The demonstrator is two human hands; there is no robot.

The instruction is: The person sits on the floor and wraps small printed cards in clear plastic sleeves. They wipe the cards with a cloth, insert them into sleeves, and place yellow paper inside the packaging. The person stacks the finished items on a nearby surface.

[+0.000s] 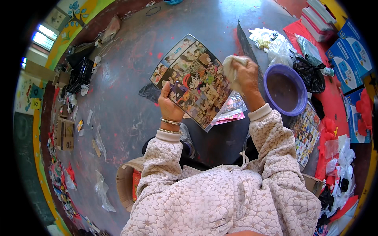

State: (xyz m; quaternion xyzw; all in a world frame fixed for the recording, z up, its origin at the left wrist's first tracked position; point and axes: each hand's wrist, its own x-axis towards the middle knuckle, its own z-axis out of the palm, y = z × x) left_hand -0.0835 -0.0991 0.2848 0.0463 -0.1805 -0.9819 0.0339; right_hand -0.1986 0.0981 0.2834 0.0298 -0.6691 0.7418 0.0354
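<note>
Colourful comic-strip sheet point(195, 80), held up over the grey floor point(118, 98), pinched at its lower left edge in the closed grip of the left hand point(170, 103). Pale cloth point(232, 67), bunched tight in the right hand point(246, 76), pressed to the sheet's upper right corner. Just right of that grip, a purple basin point(303, 88) on the desk point(256, 23).
</note>
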